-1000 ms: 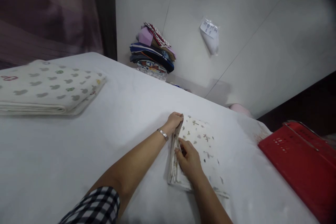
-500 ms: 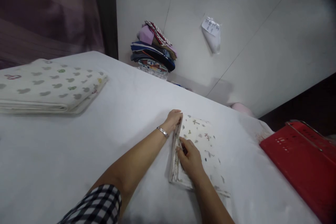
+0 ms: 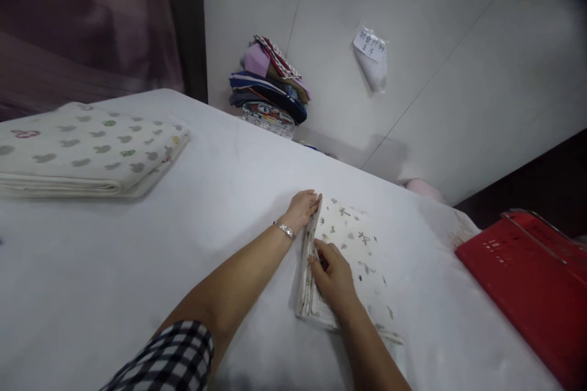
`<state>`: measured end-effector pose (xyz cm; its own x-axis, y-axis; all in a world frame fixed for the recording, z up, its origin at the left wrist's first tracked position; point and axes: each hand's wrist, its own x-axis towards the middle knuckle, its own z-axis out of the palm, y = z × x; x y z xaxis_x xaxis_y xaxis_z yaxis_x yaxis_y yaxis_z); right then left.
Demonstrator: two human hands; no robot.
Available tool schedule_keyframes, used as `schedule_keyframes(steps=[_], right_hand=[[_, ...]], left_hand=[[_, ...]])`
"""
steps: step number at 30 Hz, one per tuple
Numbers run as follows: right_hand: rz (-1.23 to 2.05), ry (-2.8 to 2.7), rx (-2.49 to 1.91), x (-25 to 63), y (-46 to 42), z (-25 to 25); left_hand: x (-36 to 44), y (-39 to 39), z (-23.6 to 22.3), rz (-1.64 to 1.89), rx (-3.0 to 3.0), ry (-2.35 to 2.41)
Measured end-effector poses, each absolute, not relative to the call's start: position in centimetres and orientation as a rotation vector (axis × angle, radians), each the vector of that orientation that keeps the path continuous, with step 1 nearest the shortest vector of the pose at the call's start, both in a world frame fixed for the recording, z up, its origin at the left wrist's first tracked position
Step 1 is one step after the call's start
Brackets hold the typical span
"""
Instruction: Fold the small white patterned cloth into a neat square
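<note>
A cream cloth with small printed trees and animals lies folded in layers on the white-covered table. My left hand, with a silver bracelet at the wrist, is at the cloth's far left corner. Its fingers are closed on the layered edge there, the tips partly hidden. My right hand rests over the cloth's left side, thumb and forefinger pinching the layers midway along that same edge. The folds stack up on the left side; the right part lies flat.
A thicker folded cloth with grey prints lies on the table's left. At right stands a red basket with a metal handle. Beyond the table edge, a stack of folded clothes and a labelled plastic bag sit on the pale floor.
My left hand's fingers have shifted slightly at the far corner of the cloth. My right hand keeps its pinch in nearly the same place. The view has moved very slightly.
</note>
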<state>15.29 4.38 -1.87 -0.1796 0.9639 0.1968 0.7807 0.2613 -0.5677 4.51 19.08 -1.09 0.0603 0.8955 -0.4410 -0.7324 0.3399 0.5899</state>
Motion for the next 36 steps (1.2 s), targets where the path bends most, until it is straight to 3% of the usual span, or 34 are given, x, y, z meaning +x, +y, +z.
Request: schedule_keyframes(steps=[16, 23, 28, 36], right_hand=[[0.497, -2.014, -1.578, 15.3, 4.4, -1.6], [0.559, -1.902, -1.51, 15.8, 4.8, -2.2], [0.687, -1.661, -1.485, 16.3, 5.1, -3.1], [0.778, -1.832, -1.492, 16.3, 4.6, -1.6]], left_hand=[[2.7, 20.4, -2.3, 1.467, 0.314, 0.915], [3.4, 20.0, -4.3, 1.21, 1.276, 1.224], [3.7, 19.8, -4.8, 1.225, 1.447, 1.204], [3.8, 19.7, -4.7, 1.185, 1.613, 1.37]])
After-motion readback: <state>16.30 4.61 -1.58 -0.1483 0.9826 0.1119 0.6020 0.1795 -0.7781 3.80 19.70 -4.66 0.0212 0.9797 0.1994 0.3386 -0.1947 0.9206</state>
